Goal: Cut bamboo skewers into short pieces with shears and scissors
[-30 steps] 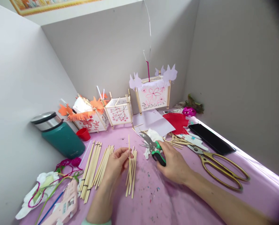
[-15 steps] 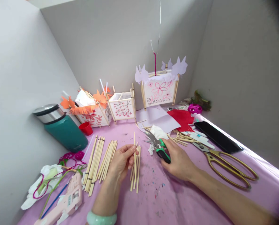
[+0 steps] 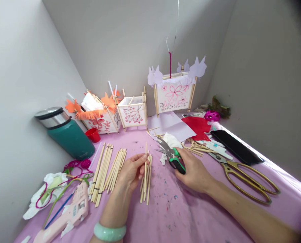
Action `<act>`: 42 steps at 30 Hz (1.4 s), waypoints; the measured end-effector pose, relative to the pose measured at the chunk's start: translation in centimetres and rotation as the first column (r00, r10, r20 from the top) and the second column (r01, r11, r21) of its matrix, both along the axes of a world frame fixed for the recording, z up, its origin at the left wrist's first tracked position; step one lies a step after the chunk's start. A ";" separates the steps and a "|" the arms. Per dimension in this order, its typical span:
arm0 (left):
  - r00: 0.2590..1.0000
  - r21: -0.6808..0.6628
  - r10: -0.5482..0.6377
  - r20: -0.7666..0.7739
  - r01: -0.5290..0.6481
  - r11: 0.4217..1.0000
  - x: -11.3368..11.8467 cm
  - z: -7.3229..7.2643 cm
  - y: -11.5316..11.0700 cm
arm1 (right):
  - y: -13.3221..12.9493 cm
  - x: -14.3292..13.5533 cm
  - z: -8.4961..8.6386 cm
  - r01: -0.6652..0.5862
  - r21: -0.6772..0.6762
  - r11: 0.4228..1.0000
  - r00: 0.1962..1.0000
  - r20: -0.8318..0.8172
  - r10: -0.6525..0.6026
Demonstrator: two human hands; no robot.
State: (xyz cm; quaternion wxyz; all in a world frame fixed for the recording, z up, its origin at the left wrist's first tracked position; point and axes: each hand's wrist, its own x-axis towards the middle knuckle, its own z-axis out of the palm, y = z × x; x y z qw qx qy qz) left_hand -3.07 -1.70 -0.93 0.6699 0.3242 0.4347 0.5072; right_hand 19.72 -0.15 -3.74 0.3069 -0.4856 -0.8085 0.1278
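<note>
Between thumb and fingers my left hand (image 3: 133, 170) pinches a thin wooden stick (image 3: 145, 179), held nearly upright. Just behind it a few loose wooden sticks (image 3: 148, 192) lie on the pink cloth (image 3: 185, 219). My right hand (image 3: 194, 170) is closed around green-and-black pruning shears (image 3: 175, 160), whose blades are parted and point up and left. The blades are apart from the stick. Left of my left hand lie a row of plain sticks (image 3: 116, 170) and a group of sticks with dark marks (image 3: 103, 173).
Lanterns of sticks and paper (image 3: 175, 96) stand along the back. At left are a teal bottle (image 3: 69, 138), a red cup (image 3: 93, 135) and a pink glue gun (image 3: 74, 209). Gold-handled scissors (image 3: 246, 179) and a black phone (image 3: 236, 146) lie at right.
The view has shifted slightly. Both hands keep nearly the same pose, with the stick still in my left hand and the shears still in my right.
</note>
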 end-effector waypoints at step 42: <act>0.947 0.191 0.040 -0.319 0.023 0.981 4.2 -0.2 -1.1 | -2.2 -0.5 3.7 -0.496 -0.548 0.673 0.762 -0.646 0.035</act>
